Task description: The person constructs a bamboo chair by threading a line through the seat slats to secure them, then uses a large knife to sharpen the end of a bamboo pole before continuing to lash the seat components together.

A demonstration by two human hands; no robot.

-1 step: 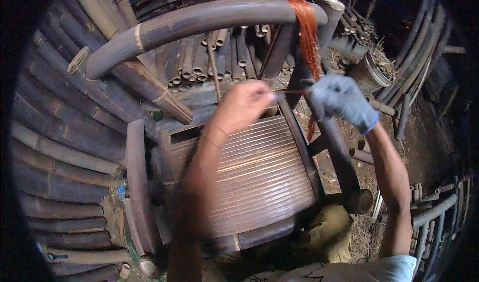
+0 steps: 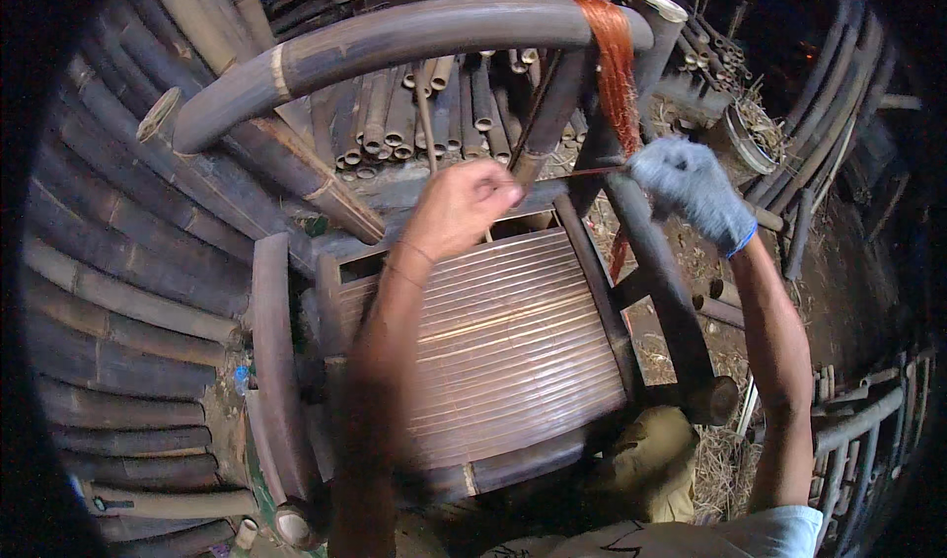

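Observation:
A thin reddish-brown strand is stretched between my two hands above the back of a dark bamboo chair's slatted seat. My bare left hand has its fingers closed on the strand's left end. On the right, my right hand, in a grey glove with a blue cuff, is closed around the other end; its fingertips are partly blurred. A bundle of orange strands hangs over the chair's curved top rail, falling down behind the gloved hand. Whether the strand joins that bundle is hidden by the glove.
Dark bamboo poles line the left side. Cut bamboo tubes lie stacked behind the chair. A container of shavings stands at the back right. The chair's right armrest slopes down beneath my gloved hand.
My left hand has moved slightly left and my gloved hand slightly right, so the gap between them is wider and more of the strand shows. The chair and bundle sit almost unchanged.

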